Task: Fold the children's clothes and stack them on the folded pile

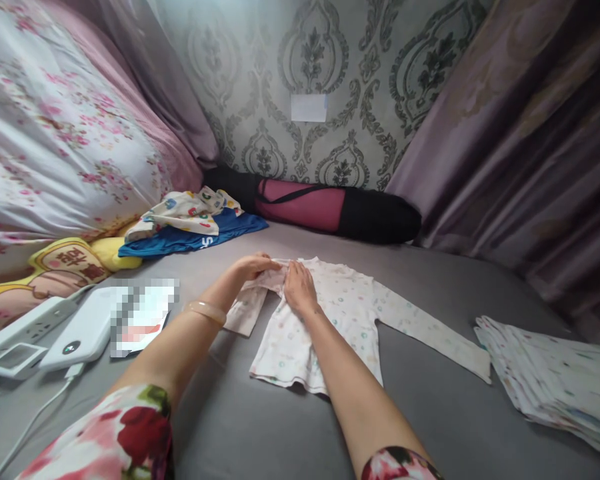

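Observation:
A white long-sleeved child's shirt [347,313] with small coloured prints lies spread on the grey bed sheet. Its right-hand sleeve stretches out straight, while the left-hand sleeve bends down beneath my left forearm. My left hand [259,267], with a pale bangle on the wrist, is closed on the upper part of that bent sleeve, near the shoulder. Beside it my right hand [300,287] lies on the shirt at the shoulder seam, its fingers stretched out and close together. The fingertips of both hands are close to each other.
A stack of folded clothes [555,380] sits at the right. On the left are a power bank [87,327] with a cable, a power strip [27,330], a blurred phone-like object [143,320] and a yellow plush [75,260]. Crumpled clothes [190,217] and a long bag [310,205] lie behind.

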A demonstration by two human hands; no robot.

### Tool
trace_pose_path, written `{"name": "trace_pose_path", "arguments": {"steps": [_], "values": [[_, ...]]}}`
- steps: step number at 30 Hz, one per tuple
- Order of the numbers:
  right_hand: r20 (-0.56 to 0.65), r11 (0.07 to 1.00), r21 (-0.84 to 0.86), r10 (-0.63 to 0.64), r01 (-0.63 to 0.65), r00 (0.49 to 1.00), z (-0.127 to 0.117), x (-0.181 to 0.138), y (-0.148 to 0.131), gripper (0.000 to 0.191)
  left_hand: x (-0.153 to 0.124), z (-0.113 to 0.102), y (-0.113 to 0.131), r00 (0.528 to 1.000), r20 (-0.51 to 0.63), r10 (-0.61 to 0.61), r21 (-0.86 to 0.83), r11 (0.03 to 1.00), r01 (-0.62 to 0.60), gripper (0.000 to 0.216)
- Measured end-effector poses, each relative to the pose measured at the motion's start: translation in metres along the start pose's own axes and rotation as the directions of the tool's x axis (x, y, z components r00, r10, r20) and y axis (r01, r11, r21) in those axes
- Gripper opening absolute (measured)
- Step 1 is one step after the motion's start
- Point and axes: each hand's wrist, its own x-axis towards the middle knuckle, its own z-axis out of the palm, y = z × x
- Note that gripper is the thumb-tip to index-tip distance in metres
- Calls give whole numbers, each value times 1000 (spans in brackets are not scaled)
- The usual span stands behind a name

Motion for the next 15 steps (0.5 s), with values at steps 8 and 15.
{"name": "trace_pose_path", "arguments": {"steps": [8, 15], "values": [[21, 1000, -13, -2, 2, 1000, 0, 0, 0, 48, -17, -55, 12, 988, 10, -157, 412, 901, 139, 33], [-6, 1000, -20, -6, 6, 1000, 0, -1, -2, 49, -54, -108, 16, 968, -95, -233, 516, 820, 248, 28]]}}
